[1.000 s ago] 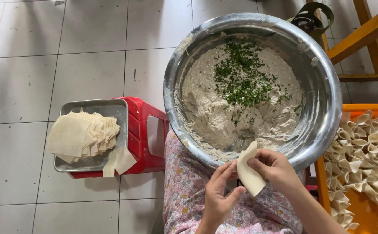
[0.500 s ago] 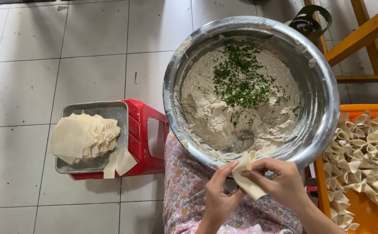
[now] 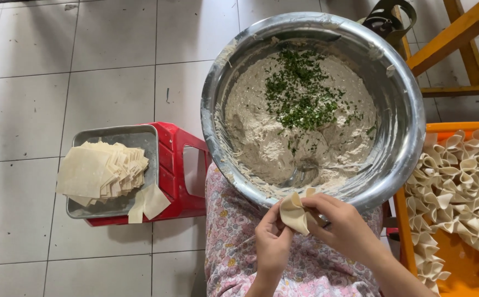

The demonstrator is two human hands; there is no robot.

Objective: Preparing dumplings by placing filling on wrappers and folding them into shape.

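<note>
Both hands, left hand (image 3: 272,242) and right hand (image 3: 345,226), pinch a folded dumpling wrapper (image 3: 295,213), its long axis running from 11 to 5 o'clock, just below the steel bowl (image 3: 410,137).

Bare forearms; pink floral clothing (image 3: 234,236)

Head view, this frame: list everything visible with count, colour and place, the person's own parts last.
metal bowl: one, silver, centre, on the lap
filling: pale grey-beige paste with chopped greens on top, in the bowl
spoon: one, metal, half sunk in the filling
wrapper stack: one pile, cream, left
metal tray: one, grey, under the stack
stool: one, red, under the tray
folded dumplings: many, cream, right
orange tray: one, holding them
wooden frame: orange-brown, top right
floor tiles: pale grey
dumpling: one, cream, pinched between both hands
left hand
right hand
</note>
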